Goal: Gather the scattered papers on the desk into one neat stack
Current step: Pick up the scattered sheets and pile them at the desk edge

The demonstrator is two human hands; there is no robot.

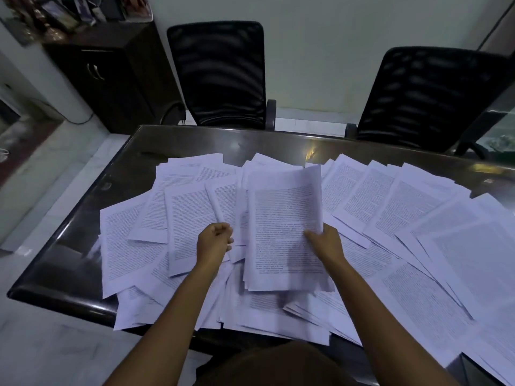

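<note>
Single wide-angle head-worn view, close above the desk (195,143), forward and down, out to the far wall (320,51).

1. An office: a glossy dark desk (83,218) is covered with printed papers (390,213).
2. Two black mesh-backed chairs (220,73) stand at the desk's far side.
3. A dark wooden cabinet (111,76) stands beyond the desk's far-left corner.
</note>
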